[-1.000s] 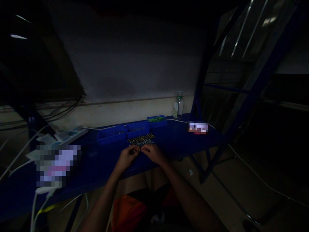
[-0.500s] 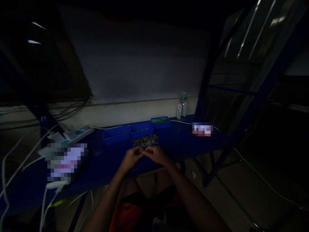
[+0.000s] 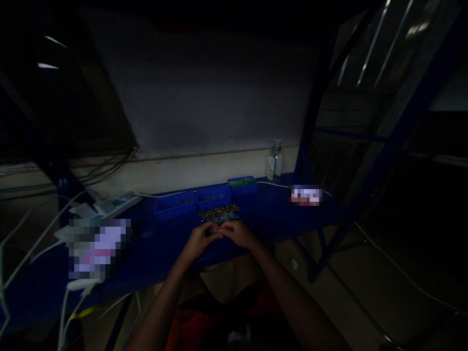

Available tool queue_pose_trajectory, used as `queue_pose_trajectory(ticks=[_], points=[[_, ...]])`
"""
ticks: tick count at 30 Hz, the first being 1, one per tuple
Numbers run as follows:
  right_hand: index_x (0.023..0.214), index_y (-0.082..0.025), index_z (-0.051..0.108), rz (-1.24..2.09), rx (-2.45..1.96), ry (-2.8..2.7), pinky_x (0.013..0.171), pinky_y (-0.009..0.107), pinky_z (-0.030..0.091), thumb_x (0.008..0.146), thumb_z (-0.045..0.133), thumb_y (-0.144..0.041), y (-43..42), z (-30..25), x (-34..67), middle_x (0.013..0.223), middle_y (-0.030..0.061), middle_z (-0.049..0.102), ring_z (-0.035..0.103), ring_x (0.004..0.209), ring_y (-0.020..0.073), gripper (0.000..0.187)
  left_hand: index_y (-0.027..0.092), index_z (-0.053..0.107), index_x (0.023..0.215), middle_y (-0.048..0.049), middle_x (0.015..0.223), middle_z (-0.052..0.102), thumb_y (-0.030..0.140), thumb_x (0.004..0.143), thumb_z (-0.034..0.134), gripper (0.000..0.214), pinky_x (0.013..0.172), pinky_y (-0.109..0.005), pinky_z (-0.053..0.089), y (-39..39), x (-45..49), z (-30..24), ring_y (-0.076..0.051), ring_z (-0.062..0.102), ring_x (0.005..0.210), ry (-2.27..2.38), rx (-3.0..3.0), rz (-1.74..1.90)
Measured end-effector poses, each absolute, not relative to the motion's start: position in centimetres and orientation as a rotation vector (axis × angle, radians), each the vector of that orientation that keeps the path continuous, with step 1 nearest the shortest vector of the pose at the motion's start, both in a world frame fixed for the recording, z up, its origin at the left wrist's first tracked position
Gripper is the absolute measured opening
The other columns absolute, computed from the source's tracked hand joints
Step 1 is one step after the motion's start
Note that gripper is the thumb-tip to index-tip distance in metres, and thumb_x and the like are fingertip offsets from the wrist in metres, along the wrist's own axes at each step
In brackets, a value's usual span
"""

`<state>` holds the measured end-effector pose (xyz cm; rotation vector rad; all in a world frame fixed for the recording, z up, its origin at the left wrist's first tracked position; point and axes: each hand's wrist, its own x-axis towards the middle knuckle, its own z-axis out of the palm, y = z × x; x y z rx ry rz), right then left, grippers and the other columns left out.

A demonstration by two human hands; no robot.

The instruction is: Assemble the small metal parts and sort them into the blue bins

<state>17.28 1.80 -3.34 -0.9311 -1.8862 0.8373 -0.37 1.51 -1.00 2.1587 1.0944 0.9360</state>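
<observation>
My left hand [image 3: 202,237] and my right hand [image 3: 237,232] meet at the fingertips over the near part of the blue table [image 3: 161,248]. Fingers of both are curled in a pinch; whatever lies between them is too small and dark to name. Just beyond the fingers is a pile of silvery screws or pins [image 3: 225,217]. Behind it, touching, lie many small brass-coloured pieces [image 3: 218,211]. Farther back stand two blue bins, a left bin [image 3: 170,208] and a middle bin [image 3: 215,199], each with a few metal parts. A third blue tray [image 3: 242,183] holds green pieces.
A clear bottle [image 3: 275,163] stands at the back right by the wall. To the left lie a white power strip [image 3: 119,202], cables and a blurred packet [image 3: 100,248]. Another blurred item [image 3: 306,195] sits at the right. Blue frame posts rise at both ends.
My hands stay together above the table edge, with only slight finger movement. The view has shifted a little; the piles and bins look the same.
</observation>
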Motion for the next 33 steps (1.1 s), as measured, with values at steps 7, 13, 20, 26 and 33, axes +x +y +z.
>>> queue_pose_trajectory(ticks=[7, 13, 20, 26, 33], points=[[0.082, -0.015, 0.062, 0.944, -0.860, -1.749, 0.064, 0.021, 0.041, 0.083, 0.049, -0.032, 2.2, -3.2, 17.8, 0.073, 0.0002, 0.063, 0.055, 0.066, 0.0107, 0.021, 0.018, 0.066, 0.088, -0.0031, 0.092, 0.068, 0.036, 0.081, 0.051, 0.024, 0.080, -0.027, 0.042, 1.2, -0.4, -0.5, -0.019, 0.061, 0.086, 1.102, 2.149, 0.856], [0.079, -0.016, 0.061, 0.933, -0.834, -1.750, 0.064, 0.021, 0.042, 0.084, 0.046, -0.033, 2.4, -3.5, 17.8, 0.072, -0.0002, 0.061, 0.054, 0.064, 0.0098, 0.024, 0.017, 0.066, 0.089, -0.0023, 0.090, 0.068, 0.038, 0.084, 0.046, 0.029, 0.076, -0.024, 0.043, 0.7, -0.3, 0.1, -0.018, 0.061, 0.084, 1.073, 2.187, 0.854], [0.082, -0.017, 0.060, 0.897, -0.911, -1.721, 0.068, 0.023, 0.043, 0.080, 0.052, -0.036, 1.8, -3.2, 17.3, 0.074, -0.0001, 0.063, 0.058, 0.071, 0.0120, 0.021, 0.017, 0.066, 0.087, -0.0038, 0.089, 0.068, 0.038, 0.084, 0.045, 0.030, 0.075, -0.025, 0.044, 0.7, -0.3, 0.0, -0.018, 0.060, 0.082, 1.083, 2.262, 0.853], [0.082, -0.017, 0.060, 0.948, -0.919, -1.707, 0.068, 0.023, 0.044, 0.076, 0.055, -0.030, 2.4, -3.8, 17.3, 0.075, -0.0004, 0.062, 0.058, 0.072, 0.0121, 0.015, 0.018, 0.066, 0.087, -0.0039, 0.090, 0.067, 0.037, 0.085, 0.044, 0.029, 0.077, -0.026, 0.044, 0.6, -0.2, 0.0, -0.018, 0.059, 0.084, 1.081, 2.290, 0.895], [0.084, -0.017, 0.058, 0.874, -0.926, -1.764, 0.064, 0.021, 0.042, 0.071, 0.057, -0.022, 2.3, -3.9, 17.2, 0.072, -0.0020, 0.058, 0.054, 0.066, 0.0099, 0.014, 0.017, 0.065, 0.085, -0.0044, 0.085, 0.065, 0.035, 0.084, 0.047, 0.026, 0.075, -0.027, 0.044, 0.6, -0.3, -0.2, -0.017, 0.059, 0.080, 1.125, 2.298, 0.985]])
